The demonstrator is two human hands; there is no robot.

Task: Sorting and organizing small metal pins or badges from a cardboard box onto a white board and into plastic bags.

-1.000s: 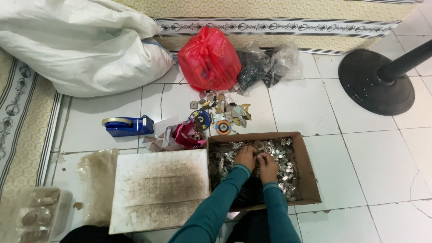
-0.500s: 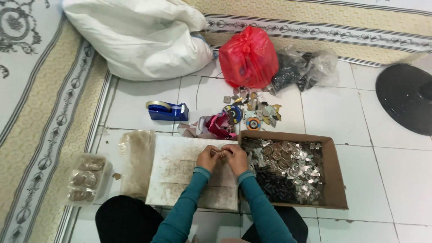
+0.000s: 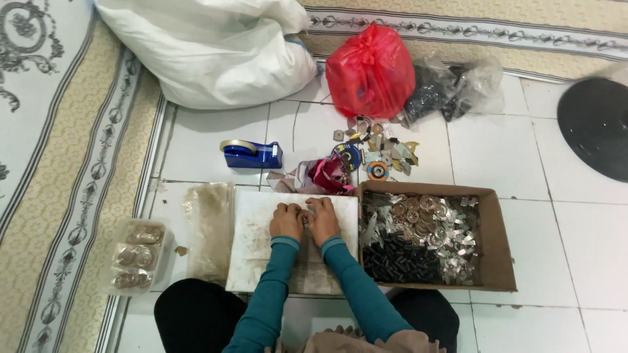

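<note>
A: Hands are seen together over the white board (image 3: 261, 261) on the tiled floor (image 3: 569, 248). Left hand (image 3: 286, 221) and right hand (image 3: 324, 219) are pressed knuckle to knuckle, fingers curled inward.

B: Grip noted?

A: Both grips are drawn narrow around a small metal piece (image 3: 305, 216) pinched between them; it is barely seen, so what is held cannot be told exactly.

B: Risk judged?

A: The piece could be dropped if the pinch slackens, and might be lost among the loose parts in the cardboard box (image 3: 500, 261) just beside the board. The box's contents could also be knocked by the right forearm, which is angled close to its near wall.

B: Pose?

A: Wrists are held low, both forearms in teal sleeves converging from the lap. A blue tape dispenser (image 3: 252, 154) is left well apart.
</note>
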